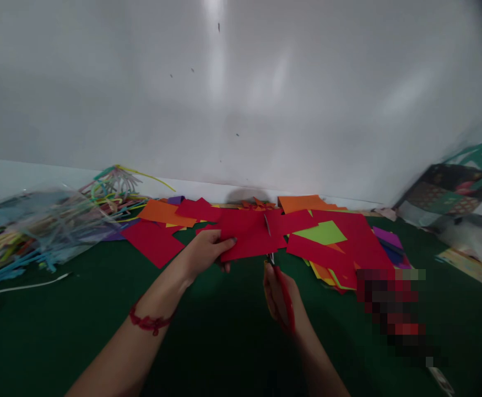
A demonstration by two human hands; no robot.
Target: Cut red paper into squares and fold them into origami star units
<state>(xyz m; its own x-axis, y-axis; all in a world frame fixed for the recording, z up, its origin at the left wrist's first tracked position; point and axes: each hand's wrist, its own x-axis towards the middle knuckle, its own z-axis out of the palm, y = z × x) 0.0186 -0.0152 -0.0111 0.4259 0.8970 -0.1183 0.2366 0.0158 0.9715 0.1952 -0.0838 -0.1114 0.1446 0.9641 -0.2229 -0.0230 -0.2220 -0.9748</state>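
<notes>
My left hand [210,251] pinches the left edge of a red sheet of paper [244,234], thumb on top and fingers underneath. The sheet is held up above the table. In my right hand [284,292] is a pair of scissors [287,303] with red and yellow handles. One blade shows over the paper near its right side, and the other passes beneath it, so the paper sits between the blades. Behind the sheet, small orange-red cut paper shapes [259,204] lie near the wall, partly covered.
Red paper pieces [153,242] lie left; more coloured sheets [360,237] and a green piece [323,233] lie right. Pipe cleaners [108,198] and a clear plastic bag [59,220] fill the far left. A patterned bag [451,187] stands far right. A white wall [241,99] rises behind the green tabletop [207,342].
</notes>
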